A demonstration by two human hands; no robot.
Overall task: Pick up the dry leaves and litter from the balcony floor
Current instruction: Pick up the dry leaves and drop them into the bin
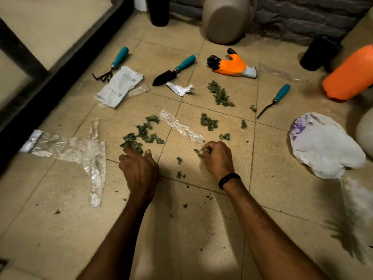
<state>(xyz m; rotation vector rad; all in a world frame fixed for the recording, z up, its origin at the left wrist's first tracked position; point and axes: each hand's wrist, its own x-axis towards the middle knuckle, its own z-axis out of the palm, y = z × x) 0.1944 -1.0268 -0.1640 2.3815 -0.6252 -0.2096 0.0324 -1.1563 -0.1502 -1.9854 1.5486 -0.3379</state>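
pinching a few leaves (199,152) off the tile (185,146), my right hand (218,158) has its fingers curled round them. my left hand (139,168) lies spread, fingertips (127,149) touching the leaf pile (141,136), holding nothing; more clumps (221,96) lie beyond

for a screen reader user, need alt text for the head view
The right hand pinches dry leaf bits while the left hand touches a leaf pile on a tiled floor. A trowel, orange glove, clear plastic wrappers and a white bag lie around.
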